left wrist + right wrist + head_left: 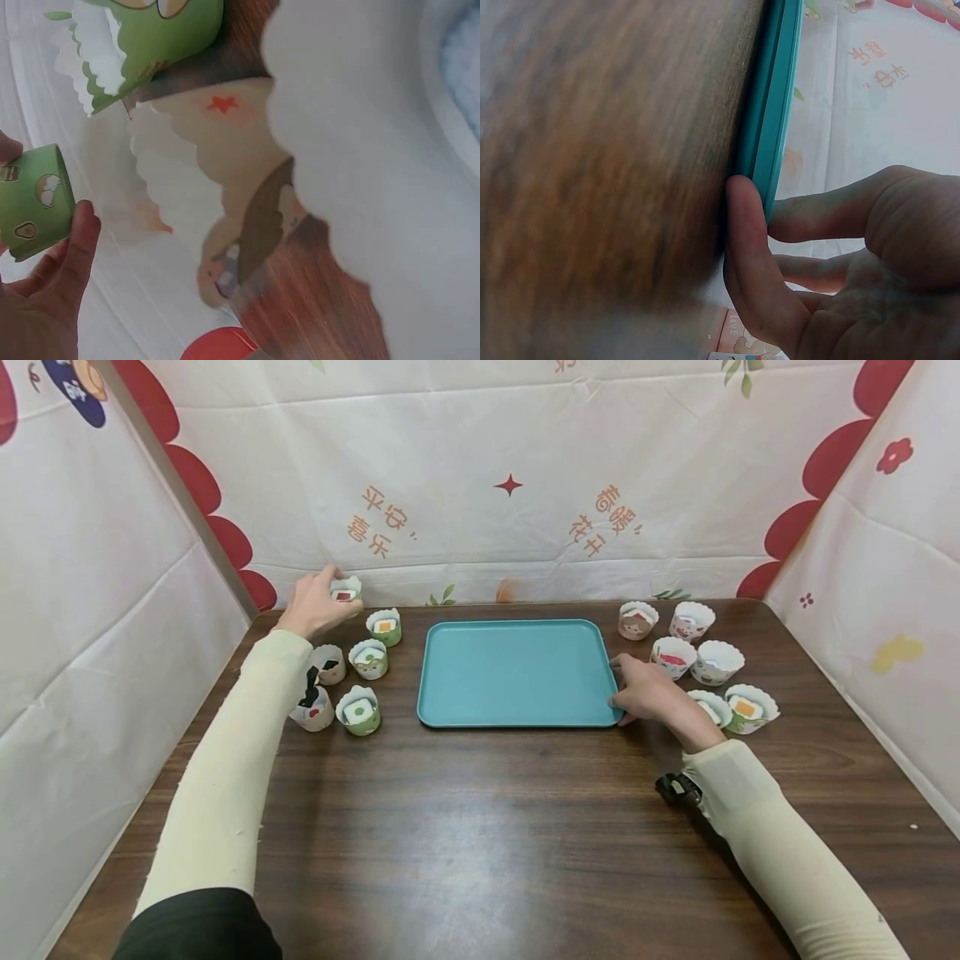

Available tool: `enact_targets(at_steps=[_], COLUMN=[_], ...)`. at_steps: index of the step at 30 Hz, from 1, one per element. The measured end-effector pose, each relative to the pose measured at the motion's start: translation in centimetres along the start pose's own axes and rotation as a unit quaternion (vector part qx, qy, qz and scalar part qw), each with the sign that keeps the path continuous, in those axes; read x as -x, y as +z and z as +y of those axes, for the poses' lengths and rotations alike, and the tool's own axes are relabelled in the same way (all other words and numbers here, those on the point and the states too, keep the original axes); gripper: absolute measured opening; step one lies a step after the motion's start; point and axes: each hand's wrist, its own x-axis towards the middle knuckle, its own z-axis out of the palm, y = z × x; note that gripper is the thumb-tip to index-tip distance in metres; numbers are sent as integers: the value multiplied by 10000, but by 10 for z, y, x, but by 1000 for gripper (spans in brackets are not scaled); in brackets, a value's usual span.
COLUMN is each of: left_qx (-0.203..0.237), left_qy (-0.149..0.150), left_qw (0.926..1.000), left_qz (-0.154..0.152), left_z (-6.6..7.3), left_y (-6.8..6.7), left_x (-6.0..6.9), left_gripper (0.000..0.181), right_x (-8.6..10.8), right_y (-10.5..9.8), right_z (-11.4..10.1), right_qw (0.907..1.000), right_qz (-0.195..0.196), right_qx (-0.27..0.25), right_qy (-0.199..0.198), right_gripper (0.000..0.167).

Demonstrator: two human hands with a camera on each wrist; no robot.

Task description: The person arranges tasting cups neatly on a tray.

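My left hand (315,604) grips a green paper cupcake cup (36,202) between thumb and fingers at the table's back left, raised above the other cups. In the head view, something red and white shows inside this cup (346,590). A flat teal tray (517,672) lies at the middle back of the table. At its right side my right hand (647,689) pinches the rim. The right wrist view shows a thumb and a finger on either side of the tray edge (769,127).
Several paper cups with small contents, one a green cup (358,712), stand left of the tray. To its right is another group, including a white cup (717,662), close by my right wrist. Printed white cloth (480,485) hangs behind and along both sides of the wooden table (480,843).
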Motion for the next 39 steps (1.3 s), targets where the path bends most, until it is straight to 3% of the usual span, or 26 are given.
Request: enact_targets(at_steps=[10,19,31,39], left_qx=[177,-55,32,-181], left_qy=[503,926,1181,1275], left_qw=[9984,9955,9913,9867], left_qz=[186,-191,-581,-990], left_z=[23,56,84,99], left_y=[7,22,40,55], left_x=[-6,-12,-19,-19], left_gripper=[60,59,58,61], right_x=[2,2,1,2], right_y=[-1,0,0,2], right_z=[1,1,-2,-2], right_qw=[10000,10000,10000,10000], right_qz=[26,30,31,17], right_qx=[32,-42,40,27], right_qy=[-21,-39,1,22], right_gripper=[66,66,65,66])
